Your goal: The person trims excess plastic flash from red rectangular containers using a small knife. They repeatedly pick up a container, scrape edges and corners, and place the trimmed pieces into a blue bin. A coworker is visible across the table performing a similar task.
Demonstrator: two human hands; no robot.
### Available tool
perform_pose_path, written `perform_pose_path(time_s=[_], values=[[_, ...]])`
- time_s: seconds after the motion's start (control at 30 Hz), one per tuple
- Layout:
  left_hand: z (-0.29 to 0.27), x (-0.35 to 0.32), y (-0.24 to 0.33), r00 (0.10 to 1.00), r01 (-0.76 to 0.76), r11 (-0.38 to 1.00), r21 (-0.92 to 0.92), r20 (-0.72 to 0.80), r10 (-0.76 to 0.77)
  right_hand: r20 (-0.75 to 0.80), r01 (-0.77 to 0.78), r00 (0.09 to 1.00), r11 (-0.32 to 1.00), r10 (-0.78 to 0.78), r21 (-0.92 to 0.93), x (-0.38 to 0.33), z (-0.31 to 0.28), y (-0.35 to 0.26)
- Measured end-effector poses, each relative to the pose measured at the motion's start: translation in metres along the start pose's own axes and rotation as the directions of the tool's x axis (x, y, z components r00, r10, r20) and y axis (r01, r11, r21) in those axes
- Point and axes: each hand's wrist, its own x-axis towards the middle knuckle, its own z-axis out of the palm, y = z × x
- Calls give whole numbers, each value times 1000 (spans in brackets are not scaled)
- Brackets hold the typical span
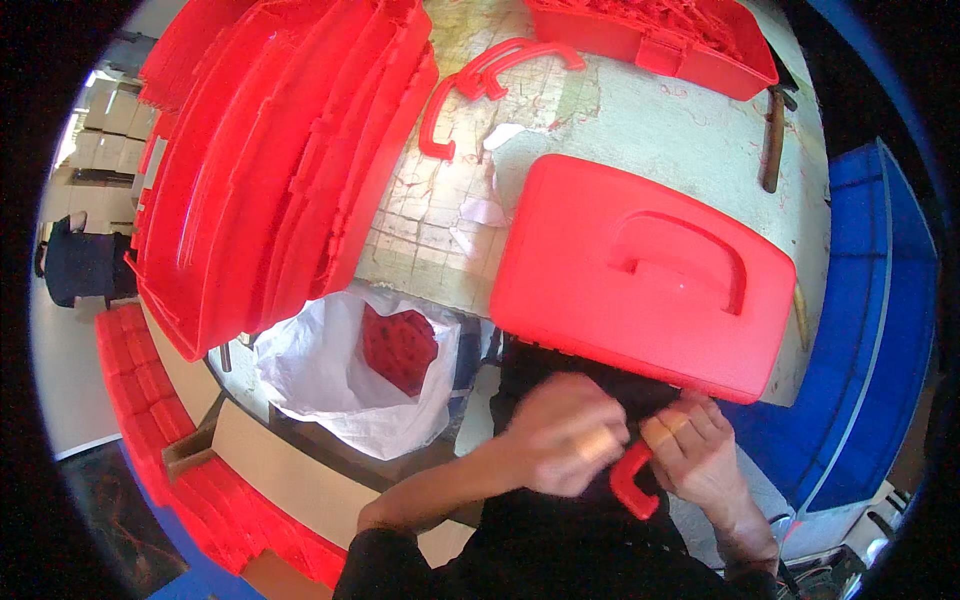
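A closed red plastic case (590, 240) lies on the table before me, a curved handle-shaped recess in its lid. Just below its near edge, my right hand (690, 450) is closed round a red plastic handle (632, 485), whose curved end sticks out toward my left hand. My left hand (568, 435) is beside it, blurred by motion, its fingers curled in; what they hold, if anything, is hidden. Several loose red handles (490, 75) lie on the table beyond the case.
Stacked red case shells (260, 170) stand at the left. Below them are a white bag (340, 390) with dark red contents and a cardboard box (290, 470). An open red case (700, 75) of red parts, a hammer (774, 140) and a blue bin (850, 330) are on the right.
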Motion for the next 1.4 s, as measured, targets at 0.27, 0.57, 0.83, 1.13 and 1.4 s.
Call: perform_pose_path(time_s=[0.27,0.57,0.83,1.13,1.4], values=[[-52,7,-74,784,588,789,179,-368,-501,-98,-493,632,496,769,714,-24,-43,21],[-49,61,-93,871,488,799,351,-143,-470,-271,-347,586,539,763,767,21,-76,80],[-35,60,-75,846,505,656,561,-171,-505,-562,-658,681,729,469,-189,36,-49,121],[-20,91,-72,874,334,530,779,-45,-484,-399,-705,528,649,750,286,-12,-14,83],[-34,49,-78,828,559,652,511,-306,-470,-385,-654,416,565,824,503,-32,-1,71]])
